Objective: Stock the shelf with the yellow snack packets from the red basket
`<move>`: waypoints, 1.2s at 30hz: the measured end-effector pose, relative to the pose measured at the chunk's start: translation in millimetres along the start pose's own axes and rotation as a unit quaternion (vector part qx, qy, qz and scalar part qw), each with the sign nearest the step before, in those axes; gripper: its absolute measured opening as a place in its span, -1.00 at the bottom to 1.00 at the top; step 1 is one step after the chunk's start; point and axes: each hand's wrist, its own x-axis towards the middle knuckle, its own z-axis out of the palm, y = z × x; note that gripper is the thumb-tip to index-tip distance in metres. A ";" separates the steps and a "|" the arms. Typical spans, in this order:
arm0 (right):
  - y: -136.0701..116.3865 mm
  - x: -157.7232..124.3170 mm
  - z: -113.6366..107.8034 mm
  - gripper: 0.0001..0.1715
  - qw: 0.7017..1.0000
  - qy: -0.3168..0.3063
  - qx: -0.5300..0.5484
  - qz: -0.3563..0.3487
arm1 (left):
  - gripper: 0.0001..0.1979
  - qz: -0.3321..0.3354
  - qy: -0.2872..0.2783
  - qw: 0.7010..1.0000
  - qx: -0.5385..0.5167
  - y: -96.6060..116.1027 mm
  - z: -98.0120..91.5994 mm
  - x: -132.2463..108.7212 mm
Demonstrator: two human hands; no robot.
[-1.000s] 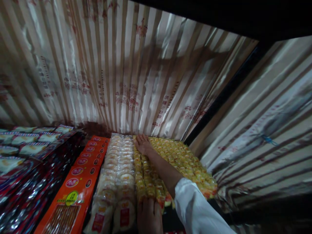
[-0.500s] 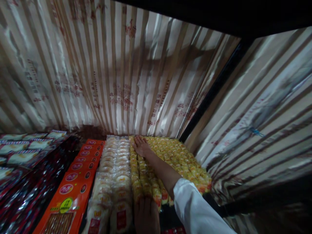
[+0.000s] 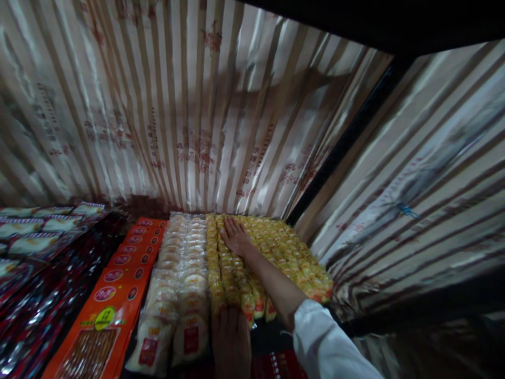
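Observation:
Rows of small yellow packets (image 3: 284, 252) lie side by side. On their far left part rests my right hand (image 3: 237, 238), palm down with its fingers spread, below a white sleeve. My left hand (image 3: 231, 337) touches the near end of the leftmost yellow rows, fingers stretched forward and dim. Left of the yellow rows are two rows of clear-wrapped pale round cakes (image 3: 191, 316). Neither hand has a packet gripped that I can see.
Overlapping orange packets (image 3: 114, 295) lie left of the cakes, with dark red shiny packets (image 3: 51, 295) and white-blue packets (image 3: 35, 243) farther left. Striped, printed sheeting (image 3: 189, 116) hangs behind. A dark post (image 3: 339, 142) slants at the right.
My right hand has shifted slightly to the right across the yellow packets. My left hand remains at their near end. The view has moved a little.

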 end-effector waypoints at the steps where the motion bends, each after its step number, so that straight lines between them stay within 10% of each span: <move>1: 1.1 0.4 0.5 -0.25 1.000 -0.005 0.004 0.003 | -0.85 0.008 -0.006 1.000 0.005 -0.1 -1.5 0.5; 14: -11.8 -66.3 -25.7 -0.29 0.942 0.241 0.181 -0.146 | -0.84 0.044 0.010 0.999 0.000 -4.9 -11.8 0.6; 22: -39.3 -145.0 -17.6 -0.43 0.918 0.286 0.241 -0.131 | -0.85 0.008 0.022 0.995 -0.094 -9.0 -69.7 4.7; 30: -101.6 -202.0 21.0 -0.51 0.916 0.262 0.266 -0.149 | -0.76 -0.055 0.015 0.989 -0.136 -113.2 -165.4 -0.9; 36: -172.1 -214.9 41.1 -0.53 0.915 0.225 0.296 -0.159 | -0.73 -0.086 0.012 0.996 -0.027 -198.7 -190.9 -4.5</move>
